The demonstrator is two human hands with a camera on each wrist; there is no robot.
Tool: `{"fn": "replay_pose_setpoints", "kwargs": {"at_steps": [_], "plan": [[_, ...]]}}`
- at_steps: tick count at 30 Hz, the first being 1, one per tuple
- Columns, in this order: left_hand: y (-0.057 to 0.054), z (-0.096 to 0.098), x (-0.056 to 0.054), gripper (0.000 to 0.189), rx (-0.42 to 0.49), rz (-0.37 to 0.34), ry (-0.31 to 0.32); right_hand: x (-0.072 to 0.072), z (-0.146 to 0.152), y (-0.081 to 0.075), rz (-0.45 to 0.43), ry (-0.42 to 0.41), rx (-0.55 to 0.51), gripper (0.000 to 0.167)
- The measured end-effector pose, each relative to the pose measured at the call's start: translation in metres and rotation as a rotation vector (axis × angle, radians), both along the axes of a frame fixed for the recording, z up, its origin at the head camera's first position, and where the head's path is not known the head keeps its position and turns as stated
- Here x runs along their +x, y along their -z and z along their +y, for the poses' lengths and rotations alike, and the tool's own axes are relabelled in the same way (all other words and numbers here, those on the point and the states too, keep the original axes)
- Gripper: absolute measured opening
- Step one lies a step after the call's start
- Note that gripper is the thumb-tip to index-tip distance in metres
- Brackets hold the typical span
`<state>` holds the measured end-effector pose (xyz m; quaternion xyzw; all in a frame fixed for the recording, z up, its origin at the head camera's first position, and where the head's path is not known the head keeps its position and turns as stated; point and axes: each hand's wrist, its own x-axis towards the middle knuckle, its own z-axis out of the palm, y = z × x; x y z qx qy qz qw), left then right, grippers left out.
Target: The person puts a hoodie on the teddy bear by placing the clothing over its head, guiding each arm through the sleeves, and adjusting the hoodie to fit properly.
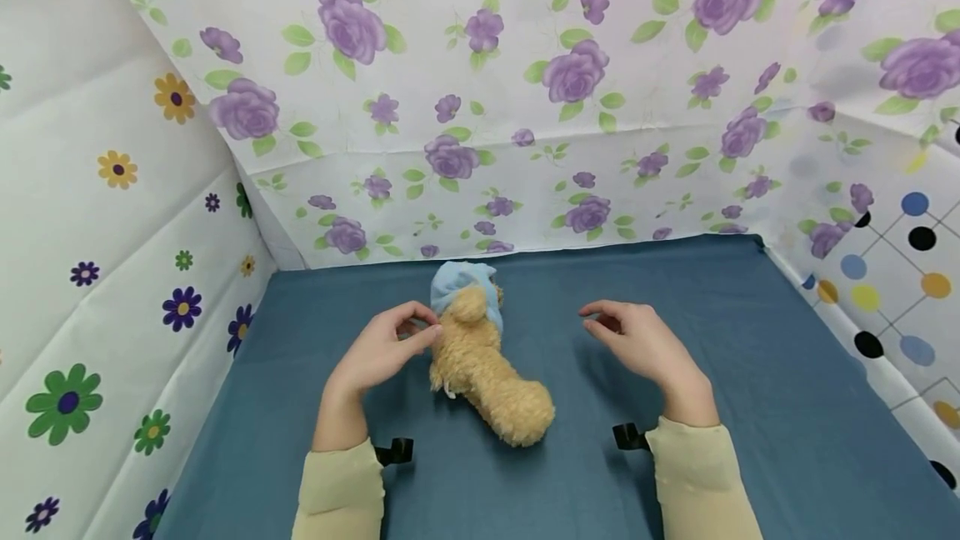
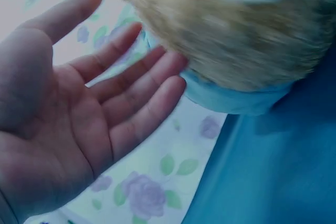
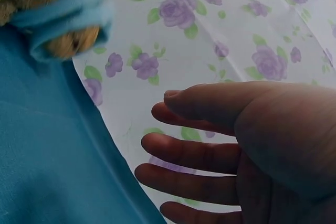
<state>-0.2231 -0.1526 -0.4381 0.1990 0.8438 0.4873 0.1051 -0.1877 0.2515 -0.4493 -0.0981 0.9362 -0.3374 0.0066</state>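
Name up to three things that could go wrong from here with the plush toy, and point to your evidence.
1. The left hand is right beside the plush toy, so a stray nudge might turn it.
2. The right hand is apart from the toy, so it may not steady that side.
3. The blue cloth on its head might slip if caught; its fastening can't be seen.

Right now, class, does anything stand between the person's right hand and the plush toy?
Nothing visible does. In the head view, only the dark blue surface shows in the gap between the right hand and the plush toy. The left hand is on the opposite side, outside that gap.
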Motion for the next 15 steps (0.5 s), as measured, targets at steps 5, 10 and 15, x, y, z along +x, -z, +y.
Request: {"fn": "replay_pose_setpoints", "kwargs": {"at_steps": [5,10,15], "plan": [[0.006,0.019,-0.003,0.029,0.1,0.054,0.002,0.002,0.001,-0.006,0.04,0.035,-0.08,0.035],[0.016,0.039,-0.007,0.029,0.148,0.072,-0.103,0.004,0.0,-0.011,0.038,0.036,-0.11,0.052],[0.028,0.054,-0.008,0.036,0.187,0.079,-0.188,0.007,-0.003,-0.015,-0.066,-0.028,-0.1,0.063]]}}
